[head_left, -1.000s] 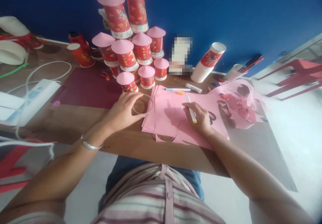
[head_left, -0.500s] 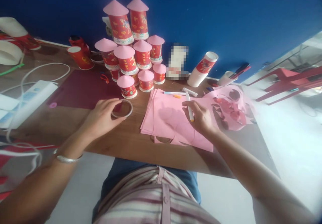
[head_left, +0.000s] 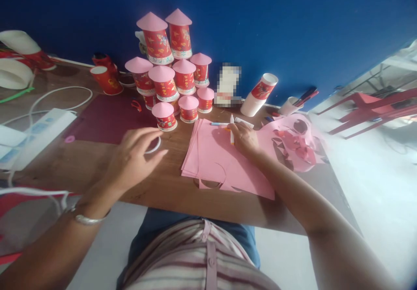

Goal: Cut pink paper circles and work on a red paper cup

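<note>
My left hand [head_left: 130, 162] is over the wood tabletop, its thumb and fingers spread apart. A pale thin ring [head_left: 156, 146] lies at its fingertips, partly hidden behind the fingers. My right hand [head_left: 246, 138] is closed around a white marker [head_left: 232, 139] with its tip pointing away from me. Beneath that hand is a stack of pink paper sheets [head_left: 208, 151], with a curved line drawn or cut near the front. A small orange cap [head_left: 227, 128] shows beside the marker. Behind it lies a blue-and-white pen [head_left: 218, 124], and a white tube-like piece [head_left: 244, 123] is close by.
Several red paper-cup towers with pink cone roofs [head_left: 163, 81] stand at the back. Right of them are stacked cups [head_left: 260, 92], a pen cup [head_left: 289, 106] and pink paper scraps [head_left: 299, 146]. A power strip [head_left: 42, 138] with white cables sits left. A red stool [head_left: 374, 107] is beyond.
My left hand has opened and let go of the ring, which now lies lower on the table. My right hand has moved left with the marker, towards the orange cap.
</note>
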Tool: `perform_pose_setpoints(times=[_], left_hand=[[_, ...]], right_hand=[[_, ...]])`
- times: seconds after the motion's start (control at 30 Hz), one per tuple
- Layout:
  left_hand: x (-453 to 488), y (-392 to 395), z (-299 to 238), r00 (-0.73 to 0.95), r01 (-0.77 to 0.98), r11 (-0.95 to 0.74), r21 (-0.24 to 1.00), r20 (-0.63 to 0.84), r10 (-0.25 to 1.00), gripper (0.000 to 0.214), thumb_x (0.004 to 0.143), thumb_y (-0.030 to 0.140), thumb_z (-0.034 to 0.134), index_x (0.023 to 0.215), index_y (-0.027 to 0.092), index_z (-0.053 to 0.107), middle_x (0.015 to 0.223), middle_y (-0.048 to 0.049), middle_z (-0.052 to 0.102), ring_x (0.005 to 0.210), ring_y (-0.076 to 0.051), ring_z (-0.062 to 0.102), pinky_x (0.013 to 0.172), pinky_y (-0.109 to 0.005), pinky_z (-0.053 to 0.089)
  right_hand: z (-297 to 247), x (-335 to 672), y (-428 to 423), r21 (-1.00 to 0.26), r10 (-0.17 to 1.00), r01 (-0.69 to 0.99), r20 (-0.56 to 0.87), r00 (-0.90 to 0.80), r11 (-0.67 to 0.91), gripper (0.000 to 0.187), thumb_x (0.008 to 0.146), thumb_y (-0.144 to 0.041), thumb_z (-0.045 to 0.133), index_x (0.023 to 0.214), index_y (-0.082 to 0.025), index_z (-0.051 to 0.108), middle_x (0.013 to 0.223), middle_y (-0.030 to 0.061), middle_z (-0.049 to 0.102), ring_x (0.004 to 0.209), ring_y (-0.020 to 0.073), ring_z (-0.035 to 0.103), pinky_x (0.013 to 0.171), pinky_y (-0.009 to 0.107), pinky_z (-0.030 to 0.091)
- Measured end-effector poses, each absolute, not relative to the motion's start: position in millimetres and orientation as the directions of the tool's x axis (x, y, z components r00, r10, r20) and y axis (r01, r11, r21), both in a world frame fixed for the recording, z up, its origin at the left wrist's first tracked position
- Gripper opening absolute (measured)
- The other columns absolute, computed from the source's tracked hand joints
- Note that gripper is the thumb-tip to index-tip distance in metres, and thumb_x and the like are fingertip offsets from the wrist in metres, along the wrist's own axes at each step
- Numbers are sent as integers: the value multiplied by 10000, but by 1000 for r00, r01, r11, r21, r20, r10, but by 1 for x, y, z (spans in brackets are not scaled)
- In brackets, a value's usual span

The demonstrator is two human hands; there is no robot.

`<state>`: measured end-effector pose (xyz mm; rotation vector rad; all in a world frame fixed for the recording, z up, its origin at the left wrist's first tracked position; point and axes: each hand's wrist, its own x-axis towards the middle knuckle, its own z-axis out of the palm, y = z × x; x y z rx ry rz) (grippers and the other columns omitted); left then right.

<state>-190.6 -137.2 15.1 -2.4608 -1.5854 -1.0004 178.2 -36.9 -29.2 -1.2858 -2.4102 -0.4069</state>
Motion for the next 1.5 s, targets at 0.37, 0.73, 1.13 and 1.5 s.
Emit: perform_pose_setpoints(times=[0.37, 0.73, 1.13, 1.5], left_hand=[[-21, -53, -5, 313, 126, -207, 970, 159, 936, 468, 848, 529, 808, 1086, 161, 644, 975, -86, 730, 765, -154, 679, 633, -278, 537], [-16, -36, -25, 385, -127, -85, 988, 128, 914, 280, 875, 437, 796, 976, 182, 740, 821, -14, 705, 581, -71, 528, 529, -230, 415], [-23, -31, -17, 446, -338, 290, 895, -119, 887, 409, 671, 397, 948, 909, 152, 723, 794, -8, 709, 509, -28, 454, 450, -195, 279], [-26, -30, -18, 481, -239, 206, 949, -69, 874, 359, 724, 446, 905, 915, 182, 755, 809, -20, 717, 526, -42, 408, 453, -213, 260]], right_hand=[[-7, 181, -77, -163, 614, 764, 707, -351, 624, 188, 1003, -145, 530, 1088, -213, 683, 910, 84, 733, 822, 250, 648, 714, 370, 508], [-16, 191, -81, -448, 675, 617, 713, -189, 646, 157, 1034, -283, 616, 1169, -233, 676, 1012, 88, 745, 895, 233, 698, 784, 384, 564], [0, 181, -88, -972, 973, -100, 202, 114, 213, 347, 895, -542, 758, 767, -223, 713, 601, -29, 587, 510, 126, 544, 522, 297, 475], [1, 181, -87, -980, 981, -115, 144, 127, 159, 365, 871, -551, 771, 751, -225, 656, 607, -25, 588, 508, 130, 554, 513, 308, 500]])
